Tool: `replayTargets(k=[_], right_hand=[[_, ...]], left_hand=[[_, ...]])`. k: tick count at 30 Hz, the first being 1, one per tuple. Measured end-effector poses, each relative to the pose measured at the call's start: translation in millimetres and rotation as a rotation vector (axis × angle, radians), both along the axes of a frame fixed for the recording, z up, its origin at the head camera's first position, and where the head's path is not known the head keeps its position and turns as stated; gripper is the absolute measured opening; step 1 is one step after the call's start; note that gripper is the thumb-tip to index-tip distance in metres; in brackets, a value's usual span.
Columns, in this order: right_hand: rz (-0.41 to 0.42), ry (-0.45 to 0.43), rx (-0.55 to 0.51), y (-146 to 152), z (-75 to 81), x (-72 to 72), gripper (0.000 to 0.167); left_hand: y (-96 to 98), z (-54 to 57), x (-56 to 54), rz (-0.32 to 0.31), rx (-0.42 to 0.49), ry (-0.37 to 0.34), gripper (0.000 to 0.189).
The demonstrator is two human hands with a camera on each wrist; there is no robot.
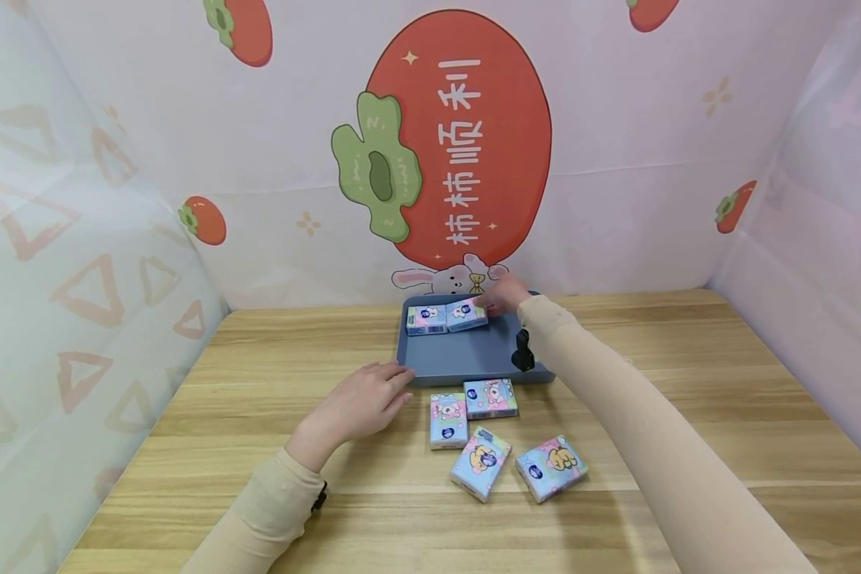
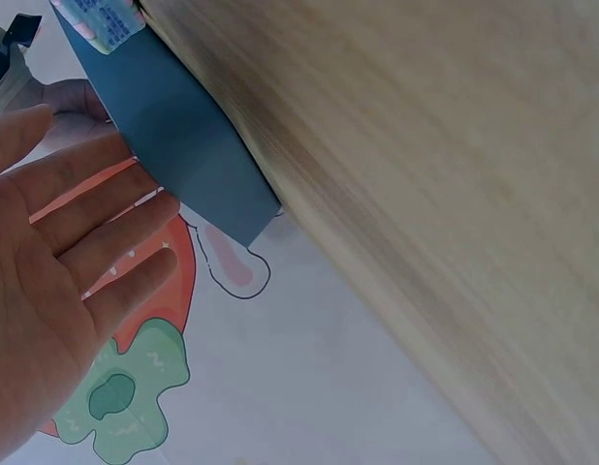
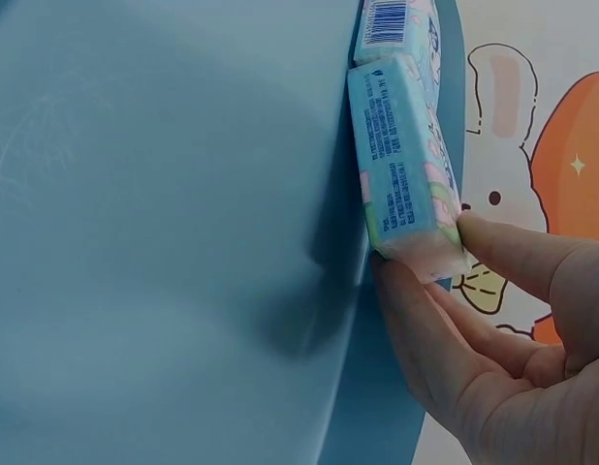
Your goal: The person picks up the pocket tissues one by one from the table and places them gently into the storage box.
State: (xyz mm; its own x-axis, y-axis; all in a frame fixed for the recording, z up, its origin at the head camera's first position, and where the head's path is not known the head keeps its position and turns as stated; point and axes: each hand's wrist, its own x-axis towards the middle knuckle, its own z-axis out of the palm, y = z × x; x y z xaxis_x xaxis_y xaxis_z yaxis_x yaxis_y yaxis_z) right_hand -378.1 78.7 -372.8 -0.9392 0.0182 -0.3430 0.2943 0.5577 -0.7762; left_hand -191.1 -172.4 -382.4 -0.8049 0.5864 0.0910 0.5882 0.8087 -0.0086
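Observation:
A blue-grey tray (image 1: 459,357) stands at the back of the table, against the wall. My right hand (image 1: 504,293) reaches to its far side and pinches the end of a small pastel tissue pack (image 1: 466,313). In the right wrist view, thumb and fingers (image 3: 425,339) hold that pack's end, along the tray's wall. A second tissue pack (image 1: 426,320) lies end to end with it, in the tray's far left corner. My left hand (image 1: 364,401) rests at the tray's front left corner, fingertips at the rim; in the left wrist view its fingers (image 2: 110,242) are extended.
In front of the tray lie loose tissue packs: one at the tray's front edge (image 1: 491,398), an upright-turned one (image 1: 448,421) beside it, and two slanted ones (image 1: 481,464) (image 1: 552,468) nearer. A printed wall sheet (image 1: 280,159) rises behind the wooden table (image 1: 294,335).

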Motion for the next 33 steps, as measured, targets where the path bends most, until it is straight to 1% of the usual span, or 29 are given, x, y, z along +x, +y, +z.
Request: replayTargets(k=[11, 18, 27, 33], right_hand=[[0.004, -0.004, -0.017, -0.4, 0.3, -0.3, 0.088], [-0.002, -0.003, -0.035, -1.2, 1.2, 1.5, 0.087], [0.01, -0.002, -0.003, 0.2, -1.9, 0.7, 0.088], [0.013, 0.006, 0.01, 1.7, -3.9, 0.3, 0.085]], left_hand=[[-0.1, -0.2, -1.0, -0.007, 0.006, 0.019, 0.039], [0.0, 0.2, -1.2, -0.005, -0.003, 0.015, 0.039], [0.0, -0.3, -1.4, -0.009, -0.004, 0.024, 0.039], [0.1, -0.6, -1.2, -0.008, -0.003, 0.015, 0.04]])
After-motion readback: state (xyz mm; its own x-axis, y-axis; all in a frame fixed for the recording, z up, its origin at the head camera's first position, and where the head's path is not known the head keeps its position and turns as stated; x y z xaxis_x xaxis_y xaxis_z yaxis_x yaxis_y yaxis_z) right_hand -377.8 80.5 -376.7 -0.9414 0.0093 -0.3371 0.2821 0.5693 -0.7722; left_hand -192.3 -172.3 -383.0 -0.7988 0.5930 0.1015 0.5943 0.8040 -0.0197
